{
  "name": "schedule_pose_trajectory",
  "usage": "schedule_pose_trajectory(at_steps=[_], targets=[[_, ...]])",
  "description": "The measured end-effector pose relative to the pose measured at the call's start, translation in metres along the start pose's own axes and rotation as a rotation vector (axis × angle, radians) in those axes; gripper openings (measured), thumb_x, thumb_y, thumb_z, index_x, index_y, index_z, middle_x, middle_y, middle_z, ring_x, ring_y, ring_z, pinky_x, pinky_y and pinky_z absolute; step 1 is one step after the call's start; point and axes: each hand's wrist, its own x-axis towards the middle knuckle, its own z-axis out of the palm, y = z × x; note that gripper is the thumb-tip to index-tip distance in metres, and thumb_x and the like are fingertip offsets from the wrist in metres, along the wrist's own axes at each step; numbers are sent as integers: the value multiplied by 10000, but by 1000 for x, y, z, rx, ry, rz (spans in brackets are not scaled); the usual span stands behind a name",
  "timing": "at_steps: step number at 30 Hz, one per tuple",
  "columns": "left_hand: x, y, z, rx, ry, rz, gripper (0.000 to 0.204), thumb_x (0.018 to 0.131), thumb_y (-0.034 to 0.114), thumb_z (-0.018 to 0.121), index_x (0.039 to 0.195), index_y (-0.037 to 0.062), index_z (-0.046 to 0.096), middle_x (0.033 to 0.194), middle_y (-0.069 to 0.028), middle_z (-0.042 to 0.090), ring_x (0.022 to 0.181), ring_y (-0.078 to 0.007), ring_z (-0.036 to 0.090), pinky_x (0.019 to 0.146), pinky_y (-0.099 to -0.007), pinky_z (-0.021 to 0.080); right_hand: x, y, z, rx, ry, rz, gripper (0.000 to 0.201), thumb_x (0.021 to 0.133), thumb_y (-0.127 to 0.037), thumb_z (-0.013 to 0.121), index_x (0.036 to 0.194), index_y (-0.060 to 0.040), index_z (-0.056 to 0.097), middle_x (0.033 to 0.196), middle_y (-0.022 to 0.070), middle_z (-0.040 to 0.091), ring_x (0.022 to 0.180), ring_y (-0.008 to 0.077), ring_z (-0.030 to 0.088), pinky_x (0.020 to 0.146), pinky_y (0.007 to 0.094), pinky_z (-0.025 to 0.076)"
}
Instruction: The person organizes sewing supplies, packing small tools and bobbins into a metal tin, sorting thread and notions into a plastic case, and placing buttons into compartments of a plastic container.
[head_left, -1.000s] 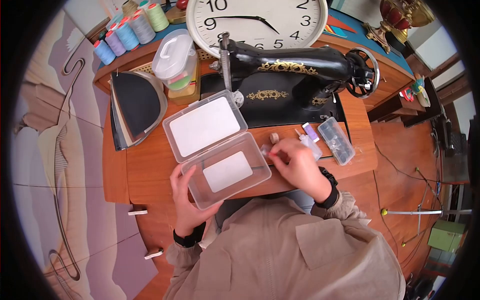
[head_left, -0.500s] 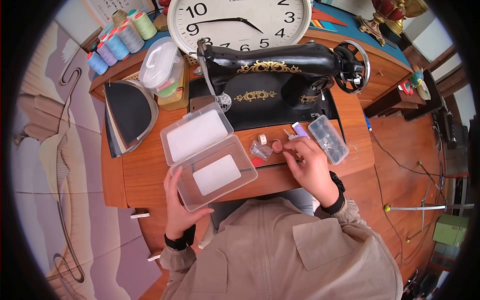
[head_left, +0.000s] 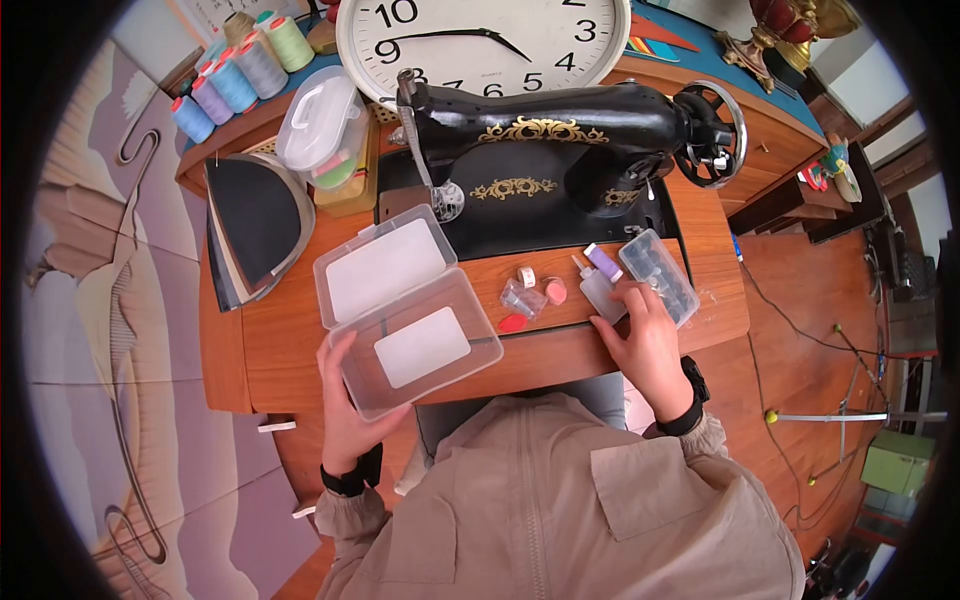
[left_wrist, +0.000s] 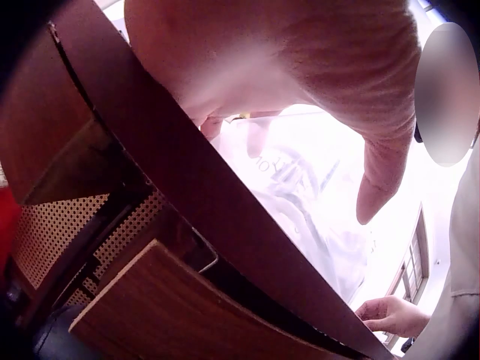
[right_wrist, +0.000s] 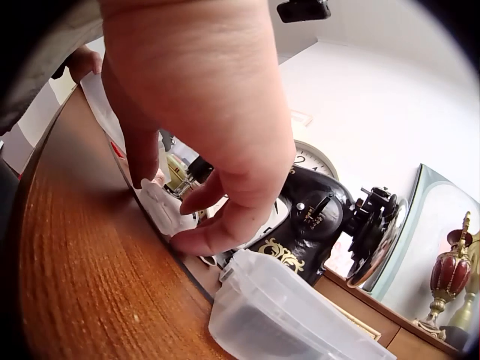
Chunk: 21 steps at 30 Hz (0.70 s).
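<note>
In the head view my left hand [head_left: 352,415] holds the near-left corner of a clear plastic box [head_left: 480,365], thumb along its near side and fingers on its left wall. Its hinged lid [head_left: 330,275] lies folded back, and a white card [head_left: 422,348] shows in the base. My right hand [head_left: 650,350] is at a small translucent bottle [head_left: 598,295], thumb and fingers spread around its near end. The right wrist view shows the bottle [right_wrist: 163,208] between thumb and fingers, no firm grip visible. Left of it lie a clear packet [head_left: 520,298], a pink disc [head_left: 555,291] and a red piece [head_left: 512,323].
A divided clear case [head_left: 660,275] lies right of the bottle, a purple tube [head_left: 603,262] above it. A black sewing machine [head_left: 560,125] and large clock [head_left: 480,60] stand behind. Dark fabric pieces [head_left: 262,220] and a lidded tub [head_left: 322,125] sit at left.
My right hand let go of the small items near the box and moved right to the bottle. The clear box has shifted slightly left with my left hand, whose thumb has closed onto it again.
</note>
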Motion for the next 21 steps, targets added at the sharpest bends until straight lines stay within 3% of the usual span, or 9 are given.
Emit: schedule_pose_trajectory(at_steps=[4,9,16,21], targets=[[-5,-14,2,-127,-7,-25,1002,579,301,961,1400,91,426,1460,-185,372,1366,-355,406,1114,-459,356,1,5,4,-39,19,-5,315,750,-67,810,944,-20,567,1008,138,627,869,345,628,731,422,523],[-7,-23,5,-64,14,16,914,569,329,970,1291,97,461,1429,-194,411,1345,-375,423,1091,-467,368,2,4,2,-4,-37,85,318,710,-62,816,883,-38,550,939,127,597,889,354,603,753,430,514],[-5,-14,5,-24,38,4,927,560,392,970,1285,97,473,1432,-218,423,1342,-404,428,1089,-488,367,7,-21,-1,76,106,15,339,694,-29,827,891,-50,552,1037,143,619,947,351,620,786,414,521],[-5,-17,4,-31,37,30,956,569,434,954,1324,93,477,1428,-229,433,1345,-422,426,1091,-499,363,23,-68,1,267,47,-315,366,694,-36,844,935,-56,570,1102,132,618,990,339,606,812,416,511]])
